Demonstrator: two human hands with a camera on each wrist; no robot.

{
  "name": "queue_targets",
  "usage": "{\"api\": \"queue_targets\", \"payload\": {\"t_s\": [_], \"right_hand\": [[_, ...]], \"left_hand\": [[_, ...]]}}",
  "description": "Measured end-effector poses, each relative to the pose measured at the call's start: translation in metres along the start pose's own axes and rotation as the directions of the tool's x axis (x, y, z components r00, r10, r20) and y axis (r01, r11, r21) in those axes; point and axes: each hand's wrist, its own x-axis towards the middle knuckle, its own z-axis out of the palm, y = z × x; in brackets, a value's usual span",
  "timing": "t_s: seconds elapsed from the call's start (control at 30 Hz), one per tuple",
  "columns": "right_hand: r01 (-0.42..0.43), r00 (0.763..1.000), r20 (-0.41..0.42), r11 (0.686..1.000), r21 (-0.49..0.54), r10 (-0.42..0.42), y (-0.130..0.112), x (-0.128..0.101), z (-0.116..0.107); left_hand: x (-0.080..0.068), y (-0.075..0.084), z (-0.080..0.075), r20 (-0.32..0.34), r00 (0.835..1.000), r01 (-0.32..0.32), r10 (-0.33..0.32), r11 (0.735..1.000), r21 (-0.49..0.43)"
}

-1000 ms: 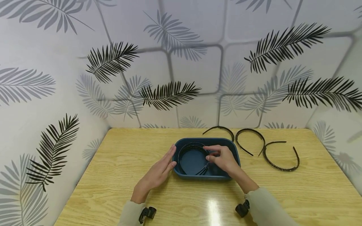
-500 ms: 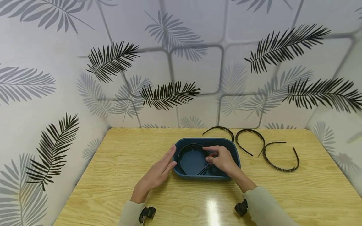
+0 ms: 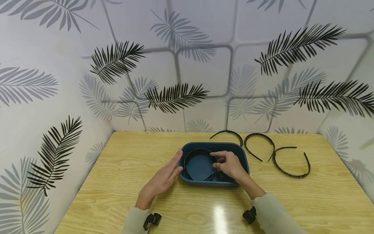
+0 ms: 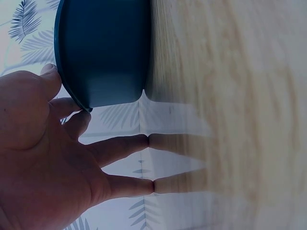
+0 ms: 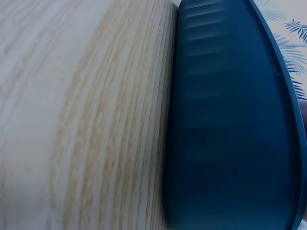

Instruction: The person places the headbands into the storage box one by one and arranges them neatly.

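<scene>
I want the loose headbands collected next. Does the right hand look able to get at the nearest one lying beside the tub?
Probably yes: the right hand is in the blue tub, and the nearest headband lies just beyond its right wall on bare table, nothing between.

Bright even light, tabletop [image 3: 222, 213] glare, blurred wrist views.

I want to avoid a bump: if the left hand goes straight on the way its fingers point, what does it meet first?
Probably the left wall of the dark blue plastic tray: the left hand lies flat on the light wooden table, fingertips already at the rim.
</scene>
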Motion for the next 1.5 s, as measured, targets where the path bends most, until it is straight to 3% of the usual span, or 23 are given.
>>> {"api": "queue_targets", "payload": {"t_s": [0.47,0.97,1.5], "right_hand": [[0.003,1.0,0.001,1.0,0.03,-0.003,-0.003,-0.002,-0.004],[0.122,0.993,-0.017,0.979,0.161,-0.12,-0.004,-0.018,-0.024],[0.212,0.977,-0.073,0.964,0.158,-0.202,0.0,-0.048,-0.039]], "left_hand": [[-0.001,0.0,0.001,-0.015,1.0,0.0,0.0,1.0,0.0],[-0.001,0.001,0.0,-0.011,1.0,0.007,-0.007,1.0,-0.004],[-0.001,-0.001,0.001,-0.012,1.0,0.007,-0.007,1.0,0.0]]}}
